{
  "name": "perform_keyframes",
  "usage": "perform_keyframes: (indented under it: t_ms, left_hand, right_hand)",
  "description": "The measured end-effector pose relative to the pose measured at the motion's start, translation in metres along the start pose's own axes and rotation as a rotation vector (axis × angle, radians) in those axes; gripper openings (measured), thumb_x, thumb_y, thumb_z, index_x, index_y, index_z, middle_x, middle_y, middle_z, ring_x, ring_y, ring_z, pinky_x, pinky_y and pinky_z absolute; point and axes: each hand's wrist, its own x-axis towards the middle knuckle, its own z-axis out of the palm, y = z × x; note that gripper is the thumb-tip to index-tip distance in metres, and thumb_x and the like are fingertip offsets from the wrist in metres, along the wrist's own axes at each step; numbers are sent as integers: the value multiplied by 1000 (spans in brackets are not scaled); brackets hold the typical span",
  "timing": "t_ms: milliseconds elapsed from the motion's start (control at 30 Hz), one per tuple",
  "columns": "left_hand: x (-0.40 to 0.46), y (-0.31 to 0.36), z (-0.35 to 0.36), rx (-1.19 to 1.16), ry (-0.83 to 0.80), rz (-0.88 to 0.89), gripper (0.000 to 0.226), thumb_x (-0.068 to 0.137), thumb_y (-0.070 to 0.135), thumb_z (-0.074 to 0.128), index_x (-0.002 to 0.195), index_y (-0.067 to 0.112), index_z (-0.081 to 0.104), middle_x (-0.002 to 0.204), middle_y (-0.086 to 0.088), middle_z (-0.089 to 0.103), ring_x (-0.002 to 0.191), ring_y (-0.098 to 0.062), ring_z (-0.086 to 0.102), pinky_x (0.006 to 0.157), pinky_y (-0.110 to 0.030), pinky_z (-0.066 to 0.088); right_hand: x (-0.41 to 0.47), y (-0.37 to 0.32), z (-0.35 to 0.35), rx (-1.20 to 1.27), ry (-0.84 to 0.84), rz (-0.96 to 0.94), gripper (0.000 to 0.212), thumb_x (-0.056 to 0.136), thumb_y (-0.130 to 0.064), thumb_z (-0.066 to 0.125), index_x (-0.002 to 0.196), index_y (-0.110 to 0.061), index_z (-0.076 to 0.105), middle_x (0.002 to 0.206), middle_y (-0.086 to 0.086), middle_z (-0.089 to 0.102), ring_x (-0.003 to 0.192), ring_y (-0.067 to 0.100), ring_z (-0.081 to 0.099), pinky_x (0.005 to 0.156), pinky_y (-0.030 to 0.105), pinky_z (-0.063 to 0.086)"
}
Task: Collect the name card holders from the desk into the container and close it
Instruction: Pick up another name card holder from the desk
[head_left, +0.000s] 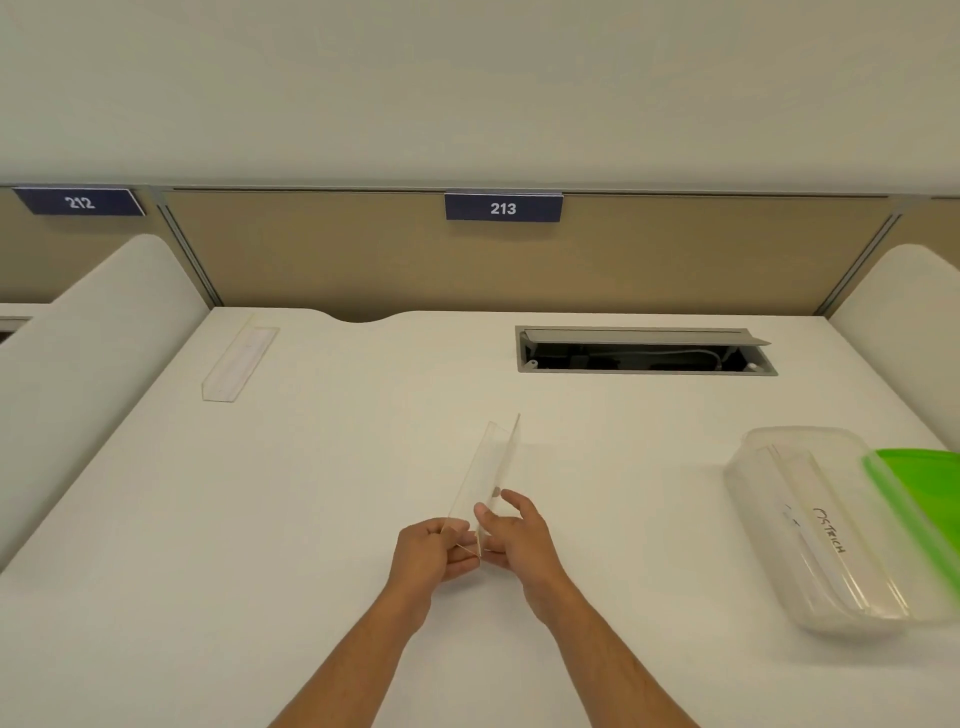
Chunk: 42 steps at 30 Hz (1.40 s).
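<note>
Clear name card holder (240, 362) lies flat on surface (337, 467), far left. Left hand (434, 553) pinches near end of second acrylic holder (488, 475), centre; right hand (514, 538) fingers curled on same end. Open clear container (810, 530) at right, green lid (922, 488) beside.

Two loose name card holders (488, 478) (239, 362), perhaps more inside one container (826, 540).
</note>
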Motion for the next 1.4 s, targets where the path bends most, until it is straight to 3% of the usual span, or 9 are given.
perform_keyframes:
  t_ms: [100, 233, 400, 567, 667, 833, 967, 1200, 1400]
  left_hand:
    - [-8, -5, -1, -33, -63, -51, 17, 96, 9, 57, 97, -3, 69, 80, -12, 74, 78, -26, 73, 76, -37, 60]
    - [-16, -9, -2, 18, -140, -66, 20, 97, 15, 56, 97, 1, 70, 88, -11, 76, 84, -26, 74, 79, -37, 59]
    - [-20, -8, -2, 61, -103, -101, 41, 99, 39, 53, 101, 2, 71, 84, -9, 74, 78, -22, 72, 72, -36, 59]
    - [-21, -4, -1, -5, -109, -75, 51, 95, 52, 52, 108, 6, 69, 101, -14, 74, 88, -26, 72, 74, -35, 58]
    - [-19, -2, -1, -51, -105, -31, 49, 94, 54, 52, 115, 10, 64, 109, -15, 72, 97, -29, 72, 84, -41, 58]
    - [-14, 3, -3, -148, -87, 44, 56, 81, 56, 64, 116, 14, 64, 108, -15, 73, 92, -27, 73, 75, -36, 58]
    - [-8, 4, -8, -219, -49, 53, 63, 81, 48, 71, 126, 6, 55, 118, -18, 68, 95, -31, 71, 83, -40, 58]
    - [-1, -5, -13, -370, -15, 59, 57, 86, 15, 73, 133, 16, 41, 117, -16, 70, 96, -36, 70, 82, -42, 58]
    - [-2, -14, -17, -363, -67, 77, 55, 86, 0, 68, 132, 14, 41, 122, -21, 64, 94, -34, 70, 83, -44, 58]
  right_hand:
    - [-7, 6, -1, 59, 1, 31, 90, 75, -42, 80, 148, -21, 32, 99, 11, 74, 93, 22, 73, 81, 30, 59]
    - [-16, 10, -3, 85, 2, 43, 92, 76, -38, 81, 149, -12, 32, 109, 13, 72, 101, 20, 71, 94, 38, 55]
    - [-28, 7, -13, 76, -44, 33, 87, 76, -27, 82, 149, -12, 37, 84, 7, 59, 97, 22, 72, 75, 34, 60]
    - [-37, 8, -23, -34, -148, -37, 88, 67, -29, 89, 144, -21, 47, 109, 12, 53, 101, 29, 68, 78, 44, 61]
    - [-40, 10, -29, -91, -158, -81, 83, 65, -30, 88, 140, -29, 51, 111, 7, 58, 100, 27, 68, 76, 37, 61]
    - [-42, 13, -43, -211, -156, -106, 76, 60, -30, 90, 129, -37, 59, 118, -1, 60, 107, 22, 61, 86, 34, 57]
    - [-44, 14, -56, -263, -146, -103, 74, 57, -27, 90, 125, -39, 62, 123, -4, 59, 111, 17, 57, 94, 27, 50]
    - [-46, 15, -75, -215, -119, -114, 70, 57, -13, 90, 119, -36, 67, 126, -2, 61, 116, 21, 56, 100, 36, 49]
    - [-41, 14, -88, -179, -93, -133, 70, 57, -6, 89, 118, -32, 67, 122, -4, 66, 114, 19, 60, 91, 25, 52]
